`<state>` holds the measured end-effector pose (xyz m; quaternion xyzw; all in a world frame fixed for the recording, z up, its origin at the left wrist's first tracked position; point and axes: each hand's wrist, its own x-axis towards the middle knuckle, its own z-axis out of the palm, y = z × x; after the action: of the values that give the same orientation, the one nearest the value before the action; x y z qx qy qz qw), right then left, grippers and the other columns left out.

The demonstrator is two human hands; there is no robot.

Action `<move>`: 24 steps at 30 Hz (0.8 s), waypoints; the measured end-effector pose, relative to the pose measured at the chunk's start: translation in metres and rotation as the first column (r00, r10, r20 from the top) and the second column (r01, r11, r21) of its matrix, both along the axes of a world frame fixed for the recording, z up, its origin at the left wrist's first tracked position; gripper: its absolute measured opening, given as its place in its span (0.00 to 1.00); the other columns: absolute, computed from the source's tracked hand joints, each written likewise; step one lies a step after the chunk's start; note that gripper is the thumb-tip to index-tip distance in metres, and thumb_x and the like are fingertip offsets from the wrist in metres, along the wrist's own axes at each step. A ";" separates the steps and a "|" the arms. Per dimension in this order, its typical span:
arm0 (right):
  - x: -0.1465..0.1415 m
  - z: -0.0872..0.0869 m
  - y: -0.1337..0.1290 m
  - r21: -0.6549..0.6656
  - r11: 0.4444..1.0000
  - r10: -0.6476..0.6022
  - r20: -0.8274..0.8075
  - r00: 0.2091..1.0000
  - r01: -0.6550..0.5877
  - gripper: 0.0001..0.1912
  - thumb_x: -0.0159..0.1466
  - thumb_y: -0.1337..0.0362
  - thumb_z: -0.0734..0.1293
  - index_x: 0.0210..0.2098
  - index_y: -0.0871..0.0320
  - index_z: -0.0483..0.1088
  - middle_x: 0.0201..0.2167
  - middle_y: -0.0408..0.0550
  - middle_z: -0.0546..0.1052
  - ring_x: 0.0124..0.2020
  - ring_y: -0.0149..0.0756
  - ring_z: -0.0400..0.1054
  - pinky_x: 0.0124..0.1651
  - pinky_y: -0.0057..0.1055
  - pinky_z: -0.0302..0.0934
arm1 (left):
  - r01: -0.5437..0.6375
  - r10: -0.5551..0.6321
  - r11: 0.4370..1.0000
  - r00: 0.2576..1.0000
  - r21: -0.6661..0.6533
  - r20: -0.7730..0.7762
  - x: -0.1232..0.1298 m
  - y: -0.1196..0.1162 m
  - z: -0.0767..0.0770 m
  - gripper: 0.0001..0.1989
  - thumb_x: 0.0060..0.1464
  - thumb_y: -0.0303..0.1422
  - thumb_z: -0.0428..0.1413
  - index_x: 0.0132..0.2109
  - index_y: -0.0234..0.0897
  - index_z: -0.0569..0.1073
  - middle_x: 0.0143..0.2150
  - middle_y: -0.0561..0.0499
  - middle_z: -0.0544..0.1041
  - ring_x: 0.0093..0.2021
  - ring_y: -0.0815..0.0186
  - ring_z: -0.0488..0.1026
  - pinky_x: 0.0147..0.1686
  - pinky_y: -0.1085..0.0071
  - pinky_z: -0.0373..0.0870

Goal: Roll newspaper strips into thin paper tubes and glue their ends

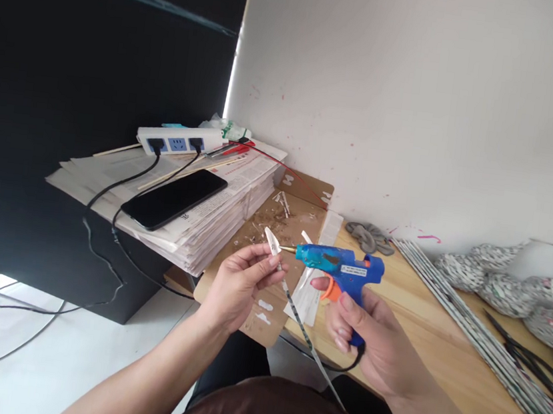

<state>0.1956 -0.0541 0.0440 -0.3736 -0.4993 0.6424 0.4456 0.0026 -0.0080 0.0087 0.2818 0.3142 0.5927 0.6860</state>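
Note:
In the head view my right hand (367, 325) is wrapped round the handle of a blue hot glue gun (330, 259), with a finger at its orange trigger. The nozzle points left and is at the pointed, flared white end of a rolled paper stick (299, 314). That stick is pinched between the thumb and fingers of my left hand (244, 280) and slants down to the right towards my lap. Whether glue is coming out is too small to tell. Below both hands lies a brown cardboard sheet (236, 246) with paper scraps and dark smears on it.
At the left a newspaper stack (236, 209) carries a black phone (175, 198) and a white power strip (178, 141) with cables hanging down. On the wooden table (409, 317) lie long paper sticks (481, 343), black scissors (530, 359), woven paper pieces (503, 288) and a grey scrunchie (368, 237).

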 end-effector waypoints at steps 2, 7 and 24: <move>0.001 -0.001 -0.002 0.046 0.998 -0.035 0.079 0.996 0.031 0.13 0.66 0.55 0.61 0.41 0.58 0.67 0.19 0.38 0.59 0.19 0.23 0.53 0.22 0.23 0.51 | -0.002 0.002 1.000 1.000 0.004 -0.009 0.001 -0.001 0.001 0.11 0.45 0.28 0.64 0.39 0.32 0.75 0.36 0.48 0.78 0.37 0.66 0.77 0.39 0.74 0.75; -0.002 0.002 -0.009 0.207 0.971 -0.203 0.442 0.874 0.121 0.15 0.63 0.55 0.63 0.43 0.58 0.69 0.21 0.40 0.63 0.21 0.26 0.56 0.24 0.24 0.55 | 0.009 -0.010 1.000 1.000 0.014 0.013 0.004 -0.002 0.003 0.10 0.47 0.27 0.63 0.39 0.32 0.74 0.35 0.49 0.78 0.36 0.69 0.77 0.40 0.74 0.75; -0.006 0.004 -0.010 0.383 0.922 -0.302 0.612 0.731 0.060 0.11 0.64 0.56 0.62 0.39 0.58 0.69 0.34 0.48 0.75 0.35 0.37 0.68 0.30 0.27 0.60 | 0.015 -0.015 1.000 1.000 0.022 0.018 0.005 -0.004 0.005 0.10 0.46 0.27 0.63 0.39 0.33 0.74 0.34 0.50 0.78 0.34 0.71 0.76 0.38 0.75 0.75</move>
<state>0.1899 -0.0641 0.0478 -0.5417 -0.6867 0.3260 0.3588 0.0074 -0.0117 0.0139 0.2862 0.2994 0.5934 0.6901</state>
